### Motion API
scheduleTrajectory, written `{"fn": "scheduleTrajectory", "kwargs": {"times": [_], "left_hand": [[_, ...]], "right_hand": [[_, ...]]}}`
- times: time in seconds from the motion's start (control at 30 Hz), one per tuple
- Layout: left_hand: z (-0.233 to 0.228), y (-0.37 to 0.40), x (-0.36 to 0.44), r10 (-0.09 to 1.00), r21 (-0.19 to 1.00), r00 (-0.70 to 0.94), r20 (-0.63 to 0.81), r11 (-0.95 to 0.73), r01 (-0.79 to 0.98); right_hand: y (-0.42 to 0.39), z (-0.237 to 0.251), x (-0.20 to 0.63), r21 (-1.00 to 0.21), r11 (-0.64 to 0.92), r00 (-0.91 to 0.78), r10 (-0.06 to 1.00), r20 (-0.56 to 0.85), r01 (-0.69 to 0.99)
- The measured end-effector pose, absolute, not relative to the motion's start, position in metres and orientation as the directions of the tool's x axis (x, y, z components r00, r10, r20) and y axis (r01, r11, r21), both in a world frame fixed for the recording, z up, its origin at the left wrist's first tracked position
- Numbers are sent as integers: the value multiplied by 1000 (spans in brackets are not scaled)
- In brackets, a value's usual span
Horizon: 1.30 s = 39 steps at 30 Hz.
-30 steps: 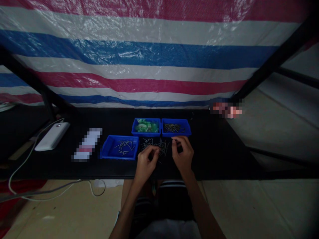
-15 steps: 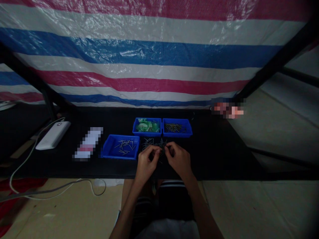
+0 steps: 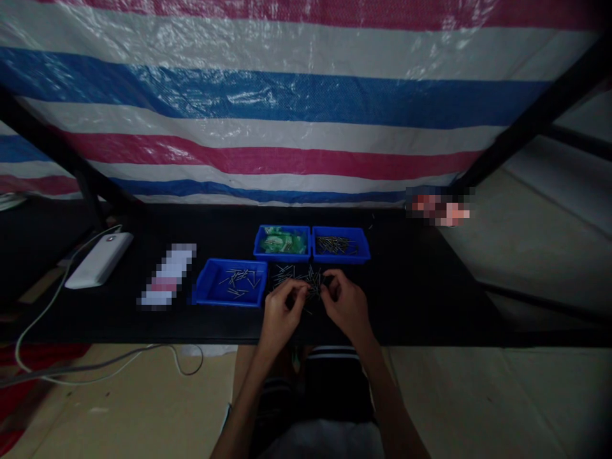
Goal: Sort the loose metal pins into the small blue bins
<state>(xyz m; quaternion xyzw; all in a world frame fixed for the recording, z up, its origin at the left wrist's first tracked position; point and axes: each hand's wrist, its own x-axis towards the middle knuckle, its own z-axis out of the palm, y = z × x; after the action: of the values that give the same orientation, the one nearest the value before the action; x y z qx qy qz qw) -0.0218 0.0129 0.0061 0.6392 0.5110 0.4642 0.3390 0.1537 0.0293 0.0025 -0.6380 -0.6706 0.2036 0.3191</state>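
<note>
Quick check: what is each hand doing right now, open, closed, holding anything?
Left hand: fingers pinched together over the loose pins; what they hold cannot be told.
Right hand: likewise pinched; contents cannot be told.

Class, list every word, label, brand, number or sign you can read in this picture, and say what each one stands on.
None can be read.
Pixelated card left of the blue trays: blurred out, unreadable.
Pixelated patch at the bench's far right: blurred out, unreadable.
White power bank: no legible marking.
Blue trays and striped tarp: no print visible.
</note>
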Motion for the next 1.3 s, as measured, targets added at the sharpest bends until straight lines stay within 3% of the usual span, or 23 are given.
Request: {"fn": "scheduleTrajectory", "kwargs": {"times": [0.23, 0.87, 1.3], "left_hand": [[8, 13, -22, 965, 901, 50, 256, -258, 349], [6, 14, -21, 964, 893, 49, 261, -261, 367], [3, 13, -19, 962, 902, 27, 273, -265, 340]], "right_hand": [[24, -11, 160, -657, 215, -33, 960, 277, 723], [29, -8, 161, -723, 191, 0, 967, 255, 664], [20, 5, 164, -881, 280, 103, 934, 341, 381]]}}
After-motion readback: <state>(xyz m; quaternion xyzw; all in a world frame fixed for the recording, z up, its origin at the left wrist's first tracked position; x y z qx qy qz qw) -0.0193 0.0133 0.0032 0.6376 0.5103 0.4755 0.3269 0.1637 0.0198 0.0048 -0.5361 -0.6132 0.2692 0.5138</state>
